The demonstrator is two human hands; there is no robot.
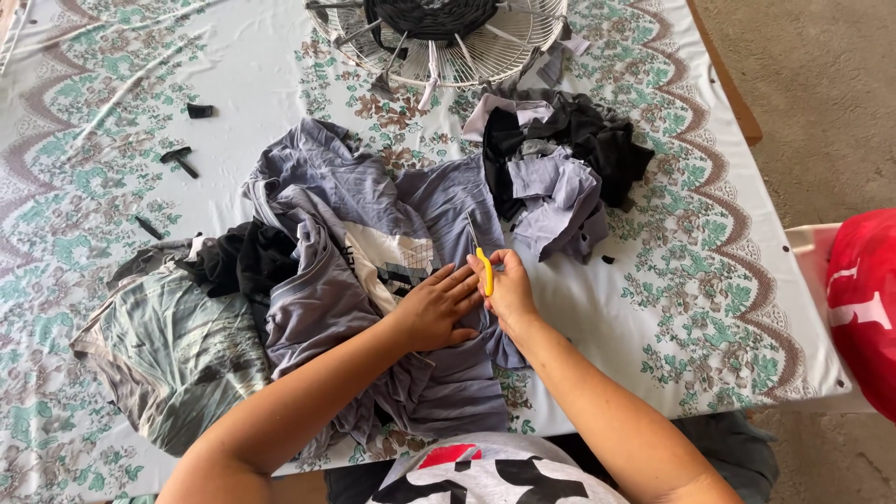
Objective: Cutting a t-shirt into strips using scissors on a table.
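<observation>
Fingers (499,271) of the right hand (509,291) curl shut around the yellow handles of a pair of scissors (480,254), whose thin blades run up and slightly left, away from the person, over the grey-lilac shirt (373,233). The shirt lies spread on the floral tablecloth (691,308), its length running toward and away from the person, directly under both hands. The left hand (436,308) lies flat and open on the shirt, fingers spread, just left of the scissors and almost touching the right hand. A pile of black and lilac scraps (560,159) sits beyond the blades, to the right; small black offcuts (177,159) lie well apart on the left.
</observation>
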